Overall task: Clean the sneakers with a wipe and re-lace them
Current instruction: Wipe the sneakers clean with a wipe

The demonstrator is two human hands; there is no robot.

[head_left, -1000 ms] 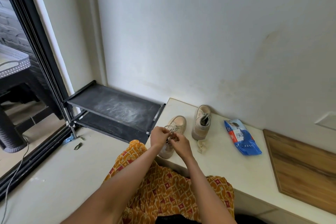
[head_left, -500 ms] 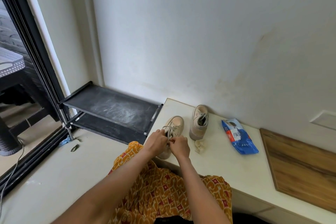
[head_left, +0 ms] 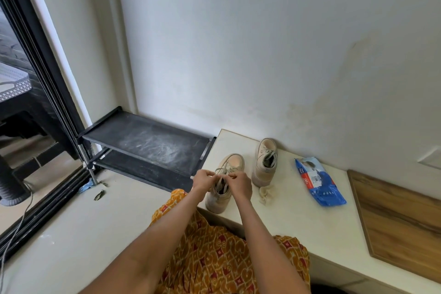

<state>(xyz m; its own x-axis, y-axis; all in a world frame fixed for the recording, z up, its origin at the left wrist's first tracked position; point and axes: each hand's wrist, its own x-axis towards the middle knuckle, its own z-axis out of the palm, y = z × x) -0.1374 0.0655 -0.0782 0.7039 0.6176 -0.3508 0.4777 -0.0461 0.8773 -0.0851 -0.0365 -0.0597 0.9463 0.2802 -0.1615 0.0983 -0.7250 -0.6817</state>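
Since the earlier frame both hands have drawn closer together over the near sneaker, the lace now looped up between them. The left hand and right hand each pinch a strand of the lace, fingers curled round it above the shoe's opening. That sneaker stands on the white desk at its near left edge, toe pointing to the wall. The second sneaker stands just beside it, laces in place as far as can be seen. A crumpled wipe lies near it, and the blue wipe packet to the right. Wiping looks finished; what seems left is tying off this lace.
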